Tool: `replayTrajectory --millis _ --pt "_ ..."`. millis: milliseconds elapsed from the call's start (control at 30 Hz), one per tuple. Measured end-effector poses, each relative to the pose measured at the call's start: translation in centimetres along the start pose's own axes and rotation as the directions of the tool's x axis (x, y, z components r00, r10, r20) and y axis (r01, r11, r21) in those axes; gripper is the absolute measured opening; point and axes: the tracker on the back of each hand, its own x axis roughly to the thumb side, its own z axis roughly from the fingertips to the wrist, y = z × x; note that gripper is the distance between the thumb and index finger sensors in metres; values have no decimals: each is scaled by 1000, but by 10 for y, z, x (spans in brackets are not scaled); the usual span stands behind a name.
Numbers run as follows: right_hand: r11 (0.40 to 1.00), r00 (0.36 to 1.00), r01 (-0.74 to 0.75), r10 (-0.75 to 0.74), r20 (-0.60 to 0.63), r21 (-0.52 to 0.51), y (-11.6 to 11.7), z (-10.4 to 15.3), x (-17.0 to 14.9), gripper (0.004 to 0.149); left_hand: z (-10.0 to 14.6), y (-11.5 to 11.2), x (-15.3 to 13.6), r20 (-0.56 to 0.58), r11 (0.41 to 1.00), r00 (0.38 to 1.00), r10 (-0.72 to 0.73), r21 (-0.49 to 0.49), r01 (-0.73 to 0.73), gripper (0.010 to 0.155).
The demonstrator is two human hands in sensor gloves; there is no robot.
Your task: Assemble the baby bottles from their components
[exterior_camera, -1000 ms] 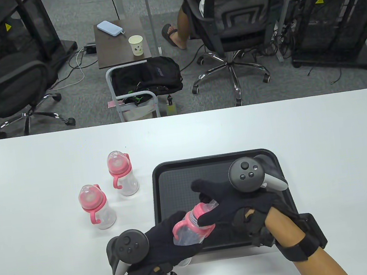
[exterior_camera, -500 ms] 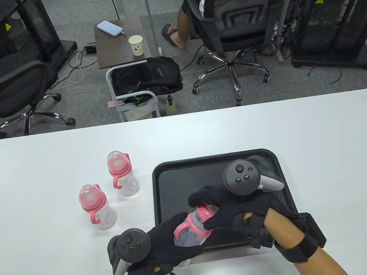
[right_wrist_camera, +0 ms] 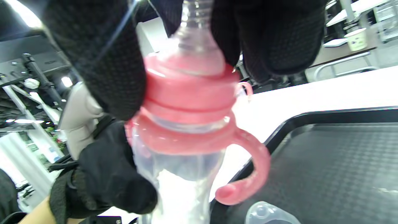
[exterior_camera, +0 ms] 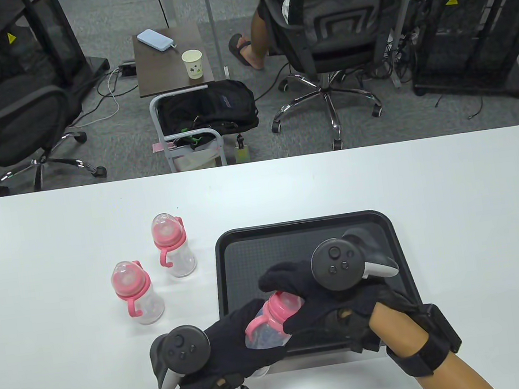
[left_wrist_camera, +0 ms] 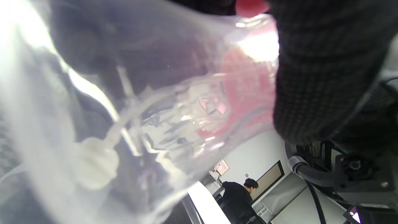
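L hand (exterior_camera: 240, 340) gripped the clear body of the bottle (exterior_camera: 269, 324), fingers wrapped round it, held tilted above the tray's (exterior_camera: 229, 256) 6 o'clock edge. R hand (exterior_camera: 321, 301) closed on its pink collar (right_wrist_camera: 189, 90) w/ fingertips (right_wrist_camera: 279, 40) pinching the top. I saw a loose clear cap (right_wrist_camera: 270, 214) lying on the tray. Two finished bottles (exterior_camera: 134, 292) stood at 9 o'clock, well apart.

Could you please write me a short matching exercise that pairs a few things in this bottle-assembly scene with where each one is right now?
Things:
1. left hand
2. right hand
3. clear cap
4. two finished bottles

Places:
A. standing on the white table, left of the tray
B. grips the pink collar
C. holds the clear bottle body
D. lying on the black tray

Pairs: 1-C, 2-B, 3-D, 4-A
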Motion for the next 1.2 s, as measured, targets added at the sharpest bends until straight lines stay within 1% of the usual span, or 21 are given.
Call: replayTrajectory --millis 67,100,200,267,300,367,433,467,533,600,633,667,700,767,800,900,967,1000,1033,1100,1200 --pt "999 999 33 -33 -18 1 3 -1 -3 82 1 0 0 -5 1000 1000 -16 -1 16 100" --pt "999 998 28 -28 -56 -17 4 -1 -4 86 0 -1 1 0 1000 1000 -15 -6 15 100" --pt "999 992 -47 44 -120 -22 8 -4 -7 87 0 -4 4 7 998 999 -54 -17 54 100" --pt "997 976 -76 68 -205 -31 14 -6 -10 83 0 -4 5 7 998 998 -62 -11 62 100" --pt "997 976 -63 55 -211 -34 14 -6 -11 81 0 -4 4 7 998 998 -66 -10 66 100" --pt "998 970 40 -49 -239 -43 16 -5 -16 76 0 -4 4 5 996 996 -84 -11 84 100" --pt "988 958 108 -133 -256 -107 15 0 -20 83 1 -3 4 1 997 997 -72 0 72 100" --pt "983 953 152 -173 -249 -102 13 3 -21 89 0 -2 3 -3 998 998 -67 3 67 101" --pt "987 946 156 -159 -281 -31 10 7 -20 97 0 -3 2 -4 997 997 -73 -4 73 101" --pt "990 959 138 -134 -249 -1 5 10 -17 100 0 -3 2 -5 997 997 -74 -4 74 101" --pt "989 968 149 -144 -205 10 4 10 -15 98 0 -3 2 -3 997 997 -71 -2 71 101" --pt "985 980 166 -159 -116 55 3 9 -13 92 0 -2 2 -3 998 998 -62 -1 62 100" --pt "981 983 174 -167 -77 87 3 8 -12 89 0 -2 2 -3 998 998 -55 0 55 100" --pt "978 985 162 -152 -83 135 5 7 -9 83 0 -2 1 -2 999 999 -50 2 50 101" --pt "983 991 115 -104 -80 144 7 7 -7 78 0 -2 1 0 999 999 -44 3 44 101" --pt "993 998 23 -16 -60 112 10 4 -5 75 0 -2 1 0 998 998 -60 -6 60 101" --pt "997 992 15 -6 -124 72 12 1 -8 78 1 -2 3 16 999 999 -49 3 49 101" --pt "999 993 22 -18 -118 35 13 1 -10 80 1 -2 4 9 998 998 -63 6 63 101" --pt "999 994 29 -25 -106 34 14 0 -10 80 1 -1 3 3 996 997 -83 8 83 101" --pt "1000 991 9 -8 -137 6 13 3 -13 82 0 -1 3 11 997 997 -76 0 76 101" --pt "993 986 112 -107 -126 29 9 6 -15 94 0 -1 3 6 998 998 -70 2 70 101"
